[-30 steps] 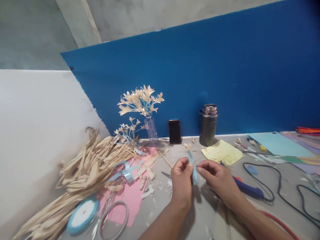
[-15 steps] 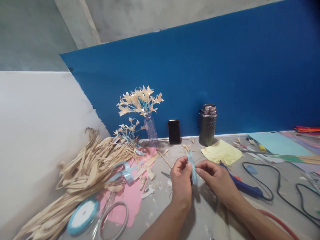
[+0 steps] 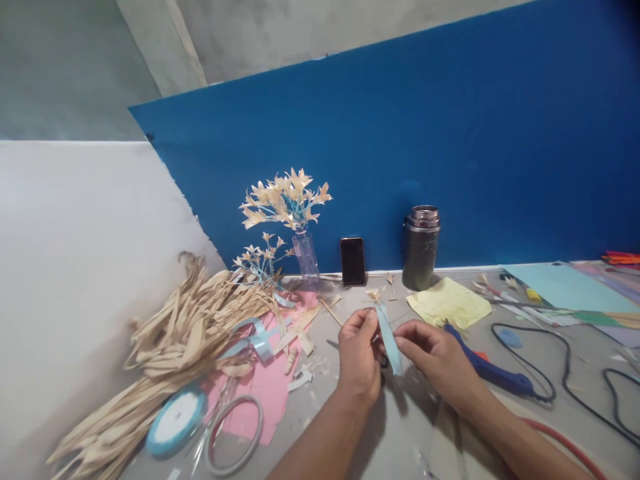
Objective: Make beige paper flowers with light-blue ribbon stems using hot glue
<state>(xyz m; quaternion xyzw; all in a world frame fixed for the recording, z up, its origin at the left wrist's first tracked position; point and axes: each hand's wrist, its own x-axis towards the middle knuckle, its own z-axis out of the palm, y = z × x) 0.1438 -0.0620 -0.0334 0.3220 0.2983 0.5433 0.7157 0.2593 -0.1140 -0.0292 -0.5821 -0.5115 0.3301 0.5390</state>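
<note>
Between my hands is a small cream flower [image 3: 375,294], its petals upward, with a light blue ribbon [image 3: 390,341] running down below it. My left hand [image 3: 359,353] is closed, thumb and index finger pinching just beneath the bloom; the stem there is mostly hidden. My right hand [image 3: 434,353] has its fingers pinched together at the ribbon's right edge. The ribbon's lower end hangs loose. Dark scissors [image 3: 384,361] lie partly hidden behind my left hand.
Dried husks [image 3: 175,340], a ribbon spool [image 3: 176,421] and pink paper [image 3: 260,400] lie left. Behind stand a flower-filled bottle [image 3: 306,257], phone [image 3: 353,261] and flask [image 3: 421,250]. A blue glue gun [image 3: 493,370] with a black cord lies right, near yellow paper [image 3: 450,303].
The ribbon hangs lower and more slanted, its end swung to the right. My right fingertips have shifted slightly right. The whole view has moved a little.
</note>
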